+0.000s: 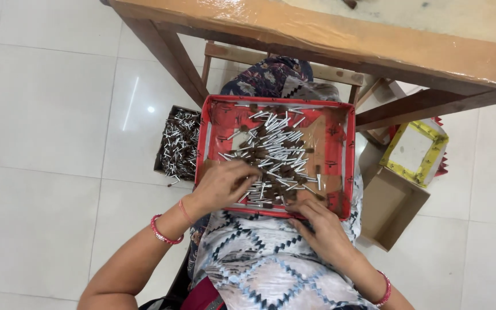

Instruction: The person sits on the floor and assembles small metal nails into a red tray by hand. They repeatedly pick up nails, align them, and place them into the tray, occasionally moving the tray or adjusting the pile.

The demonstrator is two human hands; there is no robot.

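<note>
Clearance, your lap: shallow red cardboard tray [347,166] crowded centrally with small silver-and-brown metal pins [276,152]; its red corners (upper left especially) lie open. Long wooden table edge [317,40] overhangs beyond. Open brown cardboard box [388,206] stands just right.

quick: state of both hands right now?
Left hand: fingers curled into the metal pins in the red tray; a firm hold cannot be told.
Right hand: resting on the tray's near edge, fingers loosely bent, nothing clearly held.

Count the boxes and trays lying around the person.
4: a red tray on the lap, a box of metal pins on the floor left, an empty brown box right, a yellow-rimmed tray behind it. The table may hide more.
</note>
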